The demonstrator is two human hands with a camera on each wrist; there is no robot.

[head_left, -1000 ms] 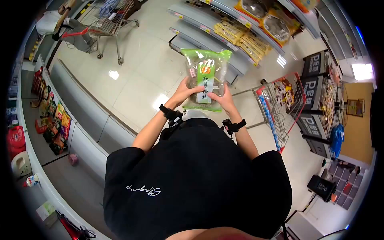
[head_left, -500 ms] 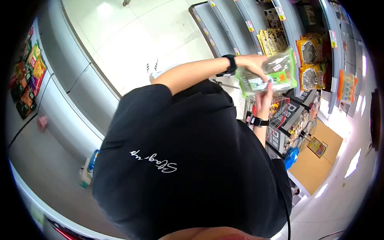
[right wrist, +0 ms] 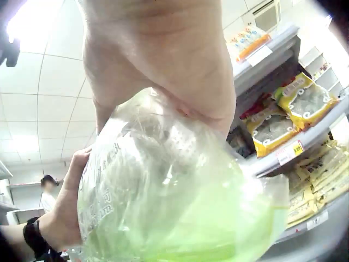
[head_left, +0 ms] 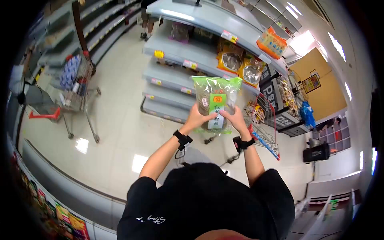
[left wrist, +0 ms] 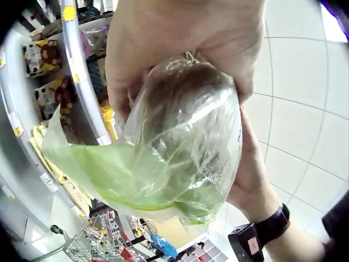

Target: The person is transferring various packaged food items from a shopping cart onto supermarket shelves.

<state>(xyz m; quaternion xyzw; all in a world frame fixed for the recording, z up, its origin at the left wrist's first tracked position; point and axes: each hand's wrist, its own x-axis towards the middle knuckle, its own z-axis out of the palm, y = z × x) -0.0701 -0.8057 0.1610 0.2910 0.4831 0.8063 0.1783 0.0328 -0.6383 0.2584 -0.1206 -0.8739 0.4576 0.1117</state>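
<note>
Upright in front of my chest is a clear and green plastic bag of sweet potato vermicelli [head_left: 217, 102], its printed label facing me. My left hand [head_left: 197, 119] grips the lower left side, thumb across the label. On the opposite side my right hand [head_left: 237, 120] holds it the same way, thumb on the front. Seen up close in the left wrist view, the bag [left wrist: 185, 131] is crinkled, with brownish noodles behind the film. The left fingers are partly hidden behind it.
Ahead stands a grey shelf unit [head_left: 176, 50] holding yellow-edged noodle bags [head_left: 231, 58] and an orange packet [head_left: 272, 43]. A shopping cart [head_left: 264, 140] is on the right; another cart [head_left: 78, 90] stands at the left near a person. A low grey shelf [head_left: 72, 180] runs along the lower left.
The vermicelli bag swung to the right and turned sideways, then came back upright before my chest. The view has shifted so the shelf unit now lies straight ahead. Both hands still grip the bag.
</note>
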